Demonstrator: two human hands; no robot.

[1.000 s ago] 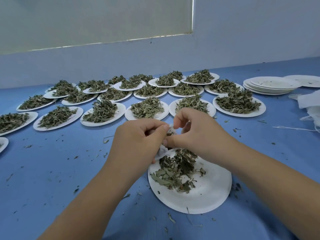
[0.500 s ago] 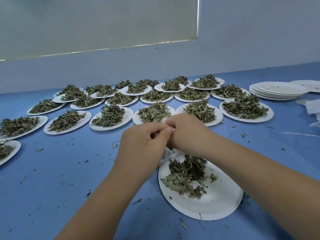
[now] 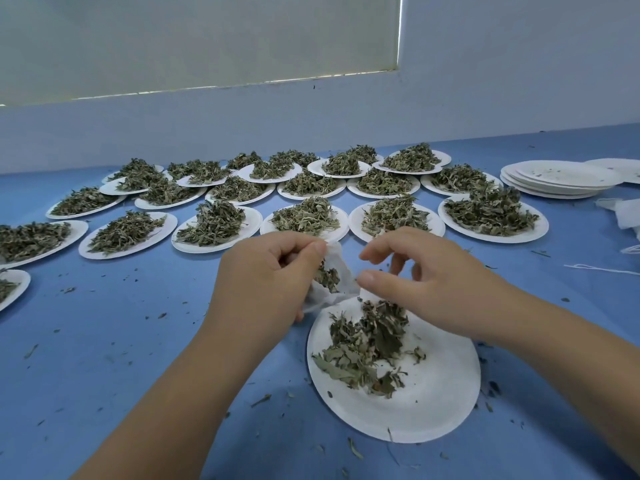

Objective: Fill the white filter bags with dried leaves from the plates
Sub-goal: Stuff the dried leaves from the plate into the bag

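Observation:
My left hand grips a white filter bag by its upper edge, just above the near plate. The bag's mouth gapes toward the right and dried leaves show inside it. My right hand hovers to the right of the bag with loosely curled fingers and nothing between them; its thumb tip lies close to the bag's edge. Below both hands lies a white paper plate with a small heap of dried leaves on its far half.
Several paper plates heaped with leaves stand in rows across the back of the blue table. A stack of empty plates sits far right, with spare white bags and string beside it. Leaf crumbs lie scattered.
Both hands were pressed together at the bag's mouth. The right hand has now drawn away to the right, and the bag hangs open from the left hand.

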